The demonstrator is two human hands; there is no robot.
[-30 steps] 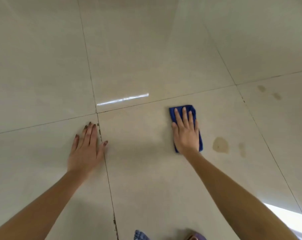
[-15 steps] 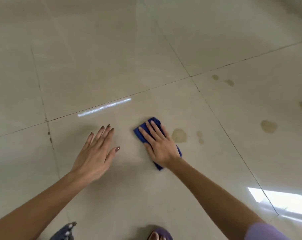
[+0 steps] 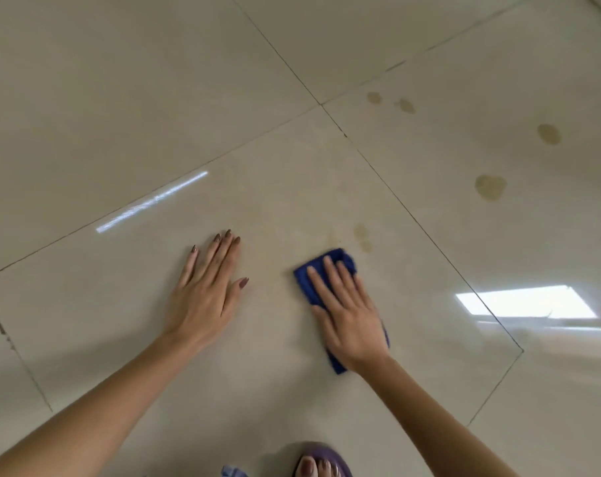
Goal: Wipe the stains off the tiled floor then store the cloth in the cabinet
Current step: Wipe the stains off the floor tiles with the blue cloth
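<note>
While the left hand [image 3: 206,294] is laid flat and empty on the tiled floor [image 3: 120,98], the blue cloth [image 3: 326,270] is pressed down under the flat right hand [image 3: 347,311], just below brown stains [image 3: 362,237].

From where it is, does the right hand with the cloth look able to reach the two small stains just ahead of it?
Probably yes. The right hand presses the blue cloth flat, and the small stains lie just beyond its front edge with bare tile between.

Right hand [image 3: 349,320] flat on blue cloth [image 3: 307,280]; stains [image 3: 490,186] beyond.
</note>
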